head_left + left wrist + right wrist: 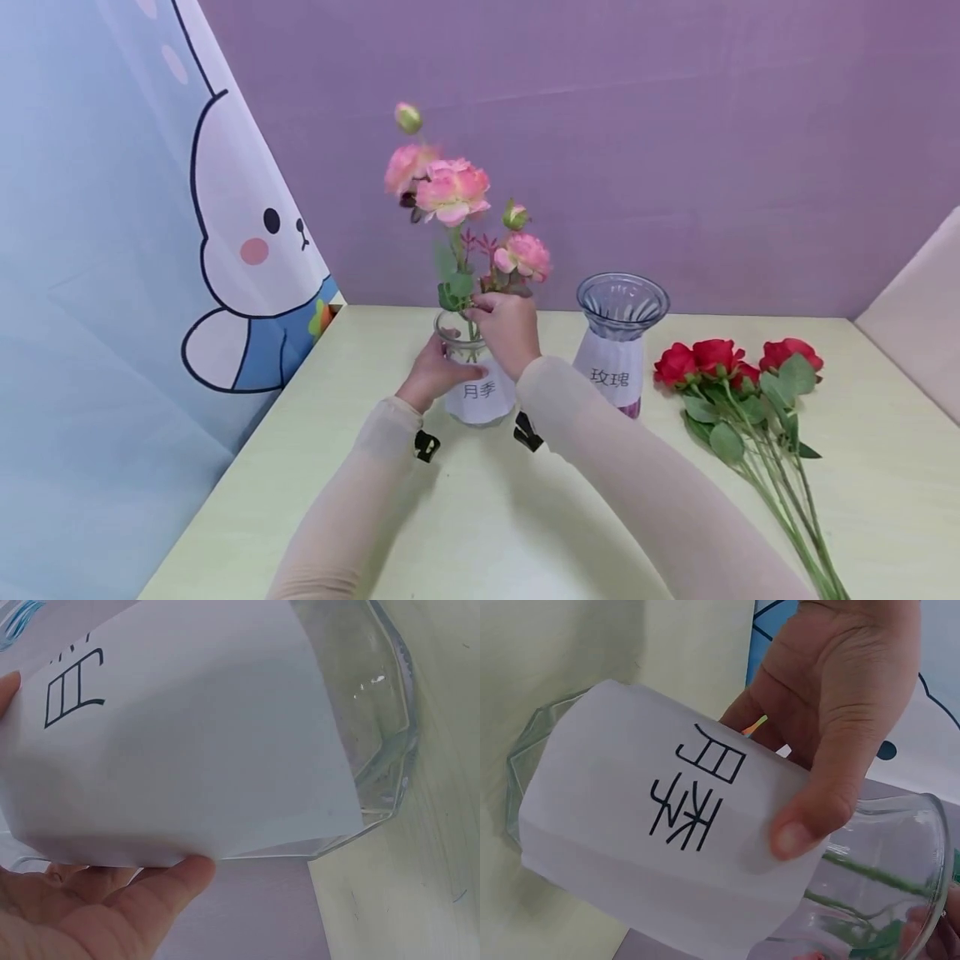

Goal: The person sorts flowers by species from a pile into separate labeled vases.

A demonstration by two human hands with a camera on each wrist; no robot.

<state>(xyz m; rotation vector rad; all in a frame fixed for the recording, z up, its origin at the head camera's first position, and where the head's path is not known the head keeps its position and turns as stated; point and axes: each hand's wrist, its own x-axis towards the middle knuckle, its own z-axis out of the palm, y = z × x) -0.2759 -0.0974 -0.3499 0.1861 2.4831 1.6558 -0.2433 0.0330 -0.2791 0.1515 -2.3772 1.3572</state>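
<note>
1. We take the clear glass vase (476, 392) with the white paper label (480, 392) as our landmark; it stands on the pale table (480, 517), in the middle, toward the far edge.
2. Nearest to us, our left hand (433, 375) holds the left side of this vase; the fingers are curled around the glass and the thumb (810, 817) presses on the label edge.
3. Just above the vase mouth, our right hand (508, 325) pinches the stems of the pink flowers (453, 192), which stand inside the vase.
4. Right of the vase, just beside it, stands a purple vase (618, 342) with its own label.
5. Further right of it, red roses (738, 362) lie flat on the table.
6. Behind the vase is a purple wall (675, 125); to its left hangs a rabbit curtain (150, 250).
</note>
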